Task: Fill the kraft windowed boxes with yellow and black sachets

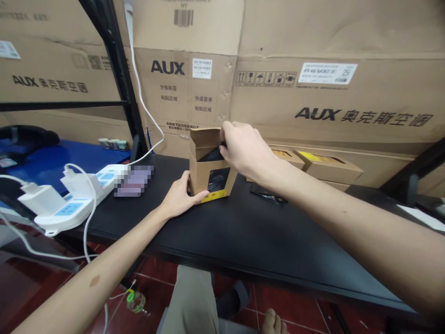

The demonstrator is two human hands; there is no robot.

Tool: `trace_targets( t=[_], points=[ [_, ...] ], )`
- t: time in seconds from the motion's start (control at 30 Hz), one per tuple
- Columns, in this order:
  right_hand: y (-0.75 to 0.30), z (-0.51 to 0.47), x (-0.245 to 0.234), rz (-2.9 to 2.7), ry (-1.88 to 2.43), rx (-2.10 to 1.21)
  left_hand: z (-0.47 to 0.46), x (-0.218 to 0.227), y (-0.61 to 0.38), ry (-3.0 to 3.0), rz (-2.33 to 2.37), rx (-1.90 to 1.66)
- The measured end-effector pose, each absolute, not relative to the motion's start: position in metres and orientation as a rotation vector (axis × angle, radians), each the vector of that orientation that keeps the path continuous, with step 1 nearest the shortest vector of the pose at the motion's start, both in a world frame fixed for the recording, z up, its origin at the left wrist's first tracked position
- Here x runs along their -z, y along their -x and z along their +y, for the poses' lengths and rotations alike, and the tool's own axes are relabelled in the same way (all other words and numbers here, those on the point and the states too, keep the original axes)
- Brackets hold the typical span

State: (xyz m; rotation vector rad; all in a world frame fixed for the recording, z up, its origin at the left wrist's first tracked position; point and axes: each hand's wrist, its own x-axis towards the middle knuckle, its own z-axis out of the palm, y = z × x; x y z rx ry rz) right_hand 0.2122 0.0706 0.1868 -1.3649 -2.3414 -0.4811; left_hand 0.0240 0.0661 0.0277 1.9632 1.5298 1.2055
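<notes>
My left hand (180,197) grasps the open paper box (205,178) on the black table (222,232); my right fingers (231,132) seem to pinch a dark packet (210,154) in its mouth. Pulling too hard can tip the box.

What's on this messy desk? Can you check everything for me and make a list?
Surface: black tabletop.
Things in hand: upright kraft cardboard box, open at the top, with a black pouch showing inside.
Hands: left hand against the box's lower side; right hand at its open top.
Clutter: black packet lying flat; small cardboard boxes; pixelated object.
Cables: white cable running up the cartons; white chargers plugged into a white power strip.
Surroundings: large AUX cartons; black shelf post; red tile floor.
</notes>
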Motion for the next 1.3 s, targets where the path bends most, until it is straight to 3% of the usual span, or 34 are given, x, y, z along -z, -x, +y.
trace_targets(
  t=[1.13, 1.3],
  points=[
    [-0.206, 0.074, -0.191, -2.859, 1.357, 0.54, 0.069, -0.025, -0.023, -2.003, 1.509, -1.217],
    [-0.219, 0.064, -0.179, -2.493, 1.275, 0.47, 0.067, -0.028, -0.024, -1.996, 1.52, -1.218]
  ],
)
